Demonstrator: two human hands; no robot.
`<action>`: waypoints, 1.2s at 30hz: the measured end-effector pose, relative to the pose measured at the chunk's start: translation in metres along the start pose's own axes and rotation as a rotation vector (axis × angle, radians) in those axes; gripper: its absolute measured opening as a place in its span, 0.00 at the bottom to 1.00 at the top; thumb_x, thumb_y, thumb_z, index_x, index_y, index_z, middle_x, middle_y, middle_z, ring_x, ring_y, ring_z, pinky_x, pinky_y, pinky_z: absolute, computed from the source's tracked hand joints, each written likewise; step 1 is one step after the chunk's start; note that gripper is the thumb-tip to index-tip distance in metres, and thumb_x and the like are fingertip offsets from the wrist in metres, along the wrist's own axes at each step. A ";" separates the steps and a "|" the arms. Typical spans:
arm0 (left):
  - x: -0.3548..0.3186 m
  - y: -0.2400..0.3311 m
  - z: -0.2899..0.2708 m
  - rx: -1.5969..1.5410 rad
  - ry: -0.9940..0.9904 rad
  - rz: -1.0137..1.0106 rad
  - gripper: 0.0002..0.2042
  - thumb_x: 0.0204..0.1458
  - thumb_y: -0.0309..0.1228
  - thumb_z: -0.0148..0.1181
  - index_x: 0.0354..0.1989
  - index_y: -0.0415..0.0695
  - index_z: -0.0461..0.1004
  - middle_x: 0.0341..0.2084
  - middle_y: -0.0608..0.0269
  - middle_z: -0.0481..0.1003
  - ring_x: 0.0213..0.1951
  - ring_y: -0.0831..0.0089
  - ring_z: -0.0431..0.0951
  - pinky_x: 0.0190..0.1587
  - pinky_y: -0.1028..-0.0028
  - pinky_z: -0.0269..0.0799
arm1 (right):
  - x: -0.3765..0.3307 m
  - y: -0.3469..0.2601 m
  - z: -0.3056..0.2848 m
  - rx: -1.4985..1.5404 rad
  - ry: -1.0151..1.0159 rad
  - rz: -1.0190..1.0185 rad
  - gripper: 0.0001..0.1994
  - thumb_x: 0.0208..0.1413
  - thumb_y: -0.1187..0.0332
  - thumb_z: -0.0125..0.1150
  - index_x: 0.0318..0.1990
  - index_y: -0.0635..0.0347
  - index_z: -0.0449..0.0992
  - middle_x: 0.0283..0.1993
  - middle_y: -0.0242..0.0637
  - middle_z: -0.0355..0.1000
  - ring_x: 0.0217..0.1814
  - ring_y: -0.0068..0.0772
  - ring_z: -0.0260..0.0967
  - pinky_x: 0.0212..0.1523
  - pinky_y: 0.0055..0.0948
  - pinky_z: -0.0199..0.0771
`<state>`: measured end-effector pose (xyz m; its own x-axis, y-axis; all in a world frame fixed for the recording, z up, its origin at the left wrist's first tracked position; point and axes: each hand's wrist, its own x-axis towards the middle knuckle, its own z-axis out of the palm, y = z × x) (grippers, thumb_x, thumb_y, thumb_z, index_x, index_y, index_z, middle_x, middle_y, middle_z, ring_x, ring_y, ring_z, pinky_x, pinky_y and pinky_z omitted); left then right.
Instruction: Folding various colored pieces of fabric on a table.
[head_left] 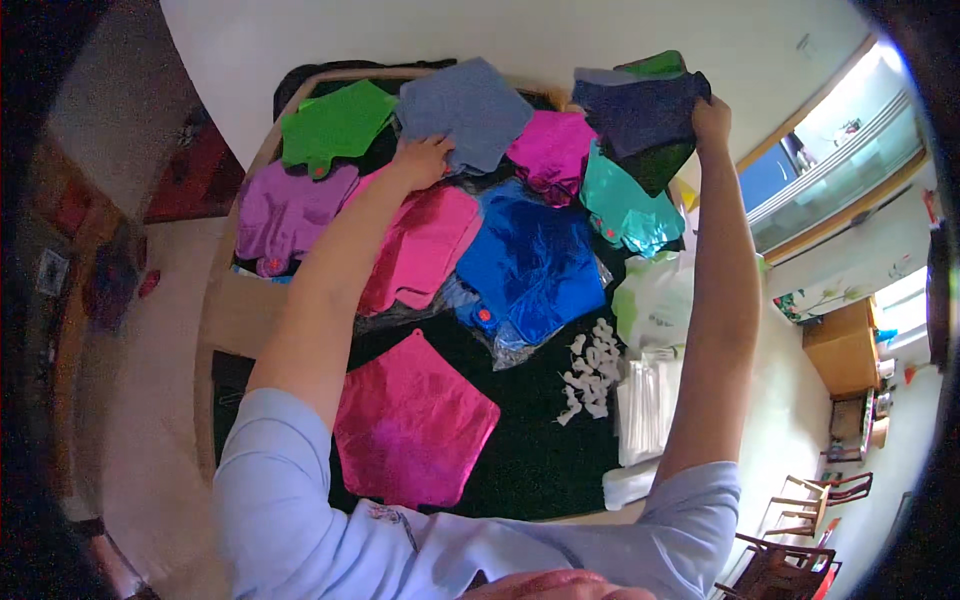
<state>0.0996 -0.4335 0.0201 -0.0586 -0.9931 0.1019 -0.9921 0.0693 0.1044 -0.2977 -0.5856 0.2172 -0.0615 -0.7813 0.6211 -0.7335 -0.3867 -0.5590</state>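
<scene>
My left hand [425, 163] rests on the lower edge of a grey-blue flat five-sided foil balloon [468, 110], fingers spread over it. At the far right, my right hand [711, 121] is closed on the corner of a dark navy flat foil balloon [640, 108], raised over a green one. Nearest me lies a single magenta foil balloon [415, 425], its small tab pointing away. Stacks around my hands include bright green [338, 122], purple [290, 213], pink [428, 245], shiny blue [535, 262], violet-pink [550, 150] and teal [628, 205] ones.
Small white plastic pieces [592, 370] lie heaped on the dark tabletop [545, 435]. Beside them are bundled clear-white plastic strips [650, 405] and a white-green plastic bag [655, 300]. Wooden chairs [805, 500] and a cabinet [842, 345] stand off to the right.
</scene>
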 end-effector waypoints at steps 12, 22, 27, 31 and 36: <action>-0.017 -0.009 -0.006 0.041 -0.054 -0.017 0.23 0.49 0.36 0.49 0.56 0.53 0.60 0.57 0.57 0.58 0.57 0.54 0.59 0.54 0.44 0.52 | -0.086 -0.057 0.062 -0.210 -0.242 -0.367 0.12 0.48 0.68 0.45 0.37 0.62 0.73 0.33 0.54 0.71 0.38 0.57 0.68 0.41 0.47 0.68; 0.004 0.044 -0.006 0.048 0.305 0.244 0.09 0.44 0.30 0.48 0.32 0.46 0.74 0.36 0.58 0.71 0.45 0.60 0.69 0.46 0.57 0.63 | -0.164 0.020 0.166 -0.137 -0.699 -0.455 0.15 0.48 0.69 0.43 0.40 0.57 0.75 0.39 0.53 0.71 0.41 0.54 0.69 0.45 0.46 0.68; 0.028 0.109 0.018 0.062 0.409 0.591 0.08 0.45 0.32 0.48 0.28 0.44 0.73 0.31 0.59 0.71 0.37 0.63 0.71 0.39 0.64 0.68 | -0.167 0.018 0.159 -0.170 -0.706 -0.414 0.15 0.49 0.67 0.44 0.43 0.53 0.74 0.41 0.51 0.71 0.43 0.53 0.69 0.46 0.45 0.67; 0.041 0.114 0.040 0.052 0.364 0.579 0.08 0.46 0.31 0.47 0.26 0.42 0.71 0.31 0.55 0.71 0.37 0.58 0.71 0.39 0.61 0.68 | -0.175 -0.006 0.155 -0.157 -0.772 -0.354 0.15 0.50 0.67 0.43 0.44 0.53 0.74 0.41 0.49 0.71 0.44 0.52 0.68 0.46 0.43 0.67; 0.056 0.132 0.045 -0.411 0.444 0.290 0.08 0.45 0.28 0.46 0.22 0.38 0.72 0.30 0.45 0.71 0.36 0.48 0.71 0.37 0.57 0.66 | -0.175 0.008 0.150 -0.102 -0.706 -0.350 0.15 0.49 0.68 0.44 0.44 0.53 0.74 0.43 0.49 0.70 0.47 0.51 0.67 0.48 0.44 0.66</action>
<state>-0.0395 -0.4844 -0.0053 -0.1784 -0.8015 0.5708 -0.8149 0.4454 0.3708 -0.1917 -0.5258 0.0217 0.6028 -0.7617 0.2375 -0.6915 -0.6472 -0.3209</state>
